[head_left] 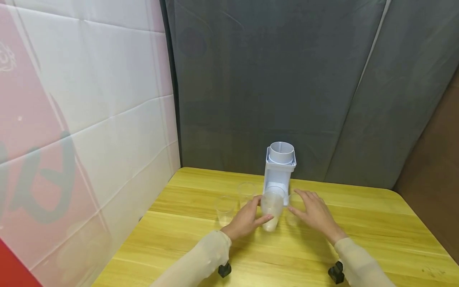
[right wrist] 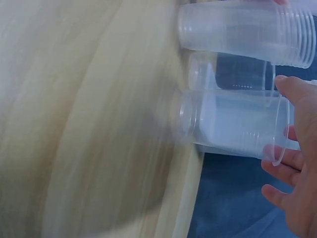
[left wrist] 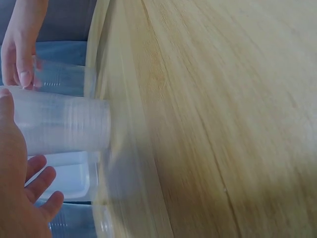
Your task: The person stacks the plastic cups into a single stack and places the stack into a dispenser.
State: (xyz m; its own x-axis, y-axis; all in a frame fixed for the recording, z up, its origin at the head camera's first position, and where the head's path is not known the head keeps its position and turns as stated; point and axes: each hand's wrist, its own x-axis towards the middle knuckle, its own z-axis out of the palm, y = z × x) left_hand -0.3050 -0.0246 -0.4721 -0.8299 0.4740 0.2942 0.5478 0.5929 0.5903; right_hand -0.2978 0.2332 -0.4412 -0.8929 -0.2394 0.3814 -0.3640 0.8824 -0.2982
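Observation:
My left hand holds a nested stack of clear plastic cups, thumb on the near side. In the right wrist view the stack shows several rims close together, and it leans slightly. My right hand has its thumb and fingers around the rim of a single clear cup, which stands upright on the table just right of the stack. Behind the stack is a white plastic stand with a round tube on top. Its lower part is partly hidden by the cups.
Two more clear cups, a nearer one and a farther one, stand on the wooden table left of the stack. A dark grey curtain hangs behind the table, and a white and pink cloth wall borders the left.

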